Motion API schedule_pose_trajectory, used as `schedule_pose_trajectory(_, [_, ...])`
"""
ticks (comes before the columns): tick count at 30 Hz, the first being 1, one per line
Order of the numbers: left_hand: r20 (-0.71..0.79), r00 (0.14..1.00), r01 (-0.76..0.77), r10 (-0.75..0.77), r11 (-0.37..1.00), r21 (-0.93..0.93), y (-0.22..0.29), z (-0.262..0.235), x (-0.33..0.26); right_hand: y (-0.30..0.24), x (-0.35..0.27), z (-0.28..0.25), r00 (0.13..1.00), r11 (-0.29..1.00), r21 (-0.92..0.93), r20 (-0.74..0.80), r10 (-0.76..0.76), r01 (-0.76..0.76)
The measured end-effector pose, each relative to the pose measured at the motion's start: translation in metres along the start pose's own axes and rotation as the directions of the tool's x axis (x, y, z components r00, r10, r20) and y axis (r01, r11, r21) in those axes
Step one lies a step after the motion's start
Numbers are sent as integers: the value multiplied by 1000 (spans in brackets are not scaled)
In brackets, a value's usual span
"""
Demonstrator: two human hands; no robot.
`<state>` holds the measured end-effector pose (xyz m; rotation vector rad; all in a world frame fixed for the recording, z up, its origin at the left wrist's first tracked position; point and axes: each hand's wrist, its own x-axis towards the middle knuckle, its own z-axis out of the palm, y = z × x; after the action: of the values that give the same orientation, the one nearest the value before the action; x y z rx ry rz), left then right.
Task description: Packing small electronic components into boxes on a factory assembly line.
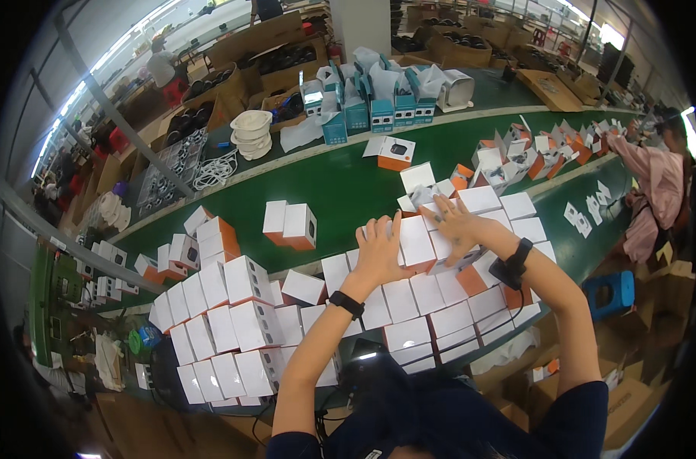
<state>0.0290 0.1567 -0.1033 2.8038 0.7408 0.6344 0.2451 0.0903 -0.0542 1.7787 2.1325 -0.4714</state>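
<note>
White boxes with orange sides stand packed in rows in front of me. My left hand grips the left side of a white-and-orange box, thumb toward me and fingers at its far edge. My right hand spans the top of a neighbouring box, fingers spread over its far edge and thumb at its near side. Whether the two boxes are lifted I cannot tell. Just beyond my hands, an opened box stands with its lid up. Dark bands circle both wrists.
A green conveyor belt runs across, carrying a pair of boxes and open boxes. Teal boxes stand on the far ledge beside stacked white parts. Taller box stacks stand left. A person in pink is at right.
</note>
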Motion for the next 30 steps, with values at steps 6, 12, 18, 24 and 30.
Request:
schedule_pose_trajectory(6, [59,995,78,-78,997,11,7,-2,4,3,1,3,1000,999,37,-20,-5,5])
schedule_pose_trajectory(12, [63,987,147,-146,989,-6,0,-5,14,-3,-2,0,999,1000,12,-30,-14,15])
schedule_pose_trajectory(18, [126,874,441,-469,875,199,26,-10,10,2,-3,9,996,999,37,-83,-12,15])
schedule_pose_trajectory(24, [160,634,711,-756,652,262,40,-22,41,1,-3,8,989,998,62,-146,2,7])
schedule_pose_trajectory(30, [374,681,707,-630,698,-112,-3,-16,39,6,-6,12,985,993,116,-171,-6,26])
